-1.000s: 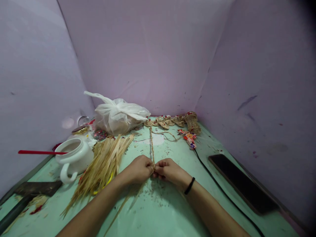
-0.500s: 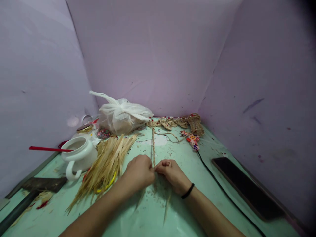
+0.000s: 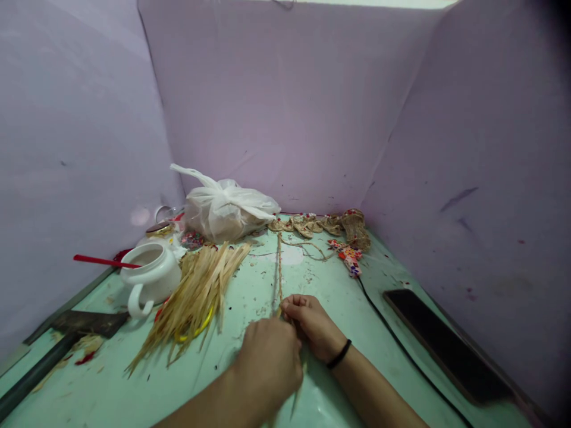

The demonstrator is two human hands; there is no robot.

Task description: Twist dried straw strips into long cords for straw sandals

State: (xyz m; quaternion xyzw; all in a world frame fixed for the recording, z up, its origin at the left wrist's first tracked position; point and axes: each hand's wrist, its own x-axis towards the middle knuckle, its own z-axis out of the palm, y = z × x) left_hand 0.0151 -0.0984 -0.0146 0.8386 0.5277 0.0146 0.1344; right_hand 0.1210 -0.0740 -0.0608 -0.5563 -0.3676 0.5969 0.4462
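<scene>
A thin braided straw cord (image 3: 279, 261) runs from the back of the table toward me. My right hand (image 3: 310, 324), with a black band on its wrist, pinches the cord at its near end. Just below and to the left, my left hand (image 3: 272, 359) is closed in a fist, back of the hand up. Loose pale strands (image 3: 298, 395) hang out under it, so it seems to grip the strand ends, though its fingertips are hidden. A bundle of flat straw strips (image 3: 200, 291) lies to the left of my hands.
At left stand a white pot (image 3: 156, 273) with a red stick (image 3: 107, 260) and a dark-bladed hammer-like tool (image 3: 89, 323). A tied plastic bag (image 3: 227, 208) and woven straw pieces (image 3: 307, 224) lie at the back. A phone (image 3: 446, 345) and a black cable (image 3: 397, 333) are at right.
My left hand has moved down and to the right, toward me, away from the pinch point. My right hand keeps its pinch on the cord. The view has shifted slightly.
</scene>
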